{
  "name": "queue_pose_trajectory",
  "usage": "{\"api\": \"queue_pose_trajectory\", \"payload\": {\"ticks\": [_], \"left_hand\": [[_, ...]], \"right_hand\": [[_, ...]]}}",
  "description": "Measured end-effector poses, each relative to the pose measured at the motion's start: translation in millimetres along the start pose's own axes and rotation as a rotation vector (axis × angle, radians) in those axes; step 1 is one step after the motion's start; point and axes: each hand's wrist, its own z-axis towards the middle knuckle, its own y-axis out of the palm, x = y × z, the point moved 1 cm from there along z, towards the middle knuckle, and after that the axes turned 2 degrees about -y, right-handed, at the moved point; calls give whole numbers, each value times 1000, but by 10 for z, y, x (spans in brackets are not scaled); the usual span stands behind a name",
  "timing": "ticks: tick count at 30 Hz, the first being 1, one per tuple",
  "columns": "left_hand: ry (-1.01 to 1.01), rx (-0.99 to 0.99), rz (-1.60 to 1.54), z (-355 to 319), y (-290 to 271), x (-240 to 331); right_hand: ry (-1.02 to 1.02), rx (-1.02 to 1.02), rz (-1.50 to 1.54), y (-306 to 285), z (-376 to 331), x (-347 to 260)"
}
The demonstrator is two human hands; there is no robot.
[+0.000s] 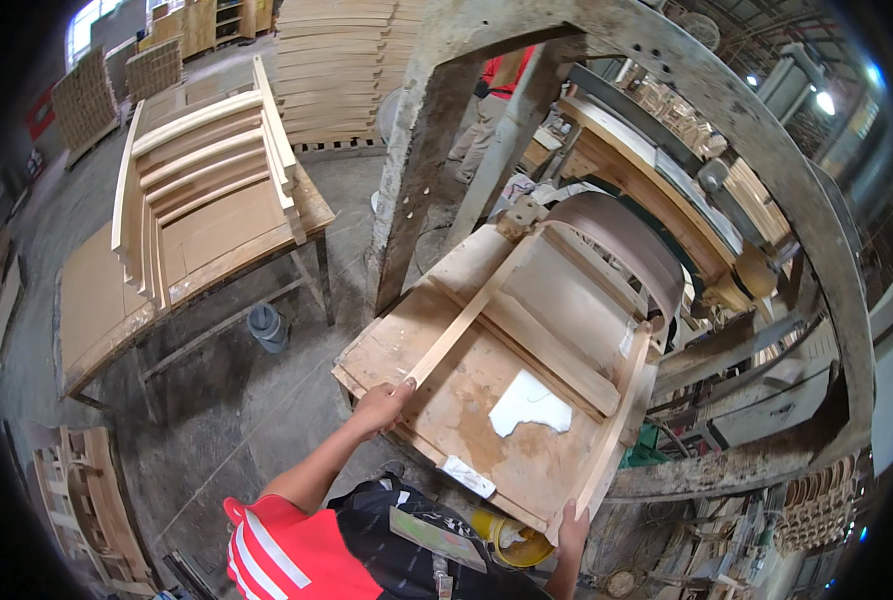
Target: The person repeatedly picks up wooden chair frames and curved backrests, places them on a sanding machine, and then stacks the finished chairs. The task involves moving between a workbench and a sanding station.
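A pale wooden frame with two long side rails lies over a worktable (447,400). My left hand (382,408) is closed round the near end of the left rail (477,308). The near end of the right rail (615,420) is gripped by my right hand (570,530). Between the rails runs a wide wooden crosspiece (547,350); I cannot tell whether it is fixed to them. A curved brown band (622,232) arches at the rails' far ends. On the tabletop lie a torn white sheet (532,405) and, at the near edge, a small white block (469,476).
A heavy metal frame (407,190) arches over the worktable. To the left, curved-slat chair parts (207,150) sit on another table (97,310), with a grey bucket (267,325) beside it. A yellow bucket (517,545) stands close to me. Another person (482,110) is behind the metal frame.
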Motion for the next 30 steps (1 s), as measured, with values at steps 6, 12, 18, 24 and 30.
{"api": "queue_pose_trajectory", "payload": {"ticks": [6, 12, 18, 24, 30], "left_hand": [[61, -15, -23, 287, -29, 131], [46, -64, -83, 514, 62, 189], [15, -64, -85, 530, 112, 231], [-3, -65, -115, 548, 135, 233], [-8, -47, -95, 500, 141, 301]], "right_hand": [[-223, 155, -331, 146, 46, 22], [-245, 135, -391, 138, 256, -131], [-270, 158, -416, 137, 277, -111], [-255, 141, -330, 122, 285, -85], [-178, 175, -371, 130, 236, -181]]}}
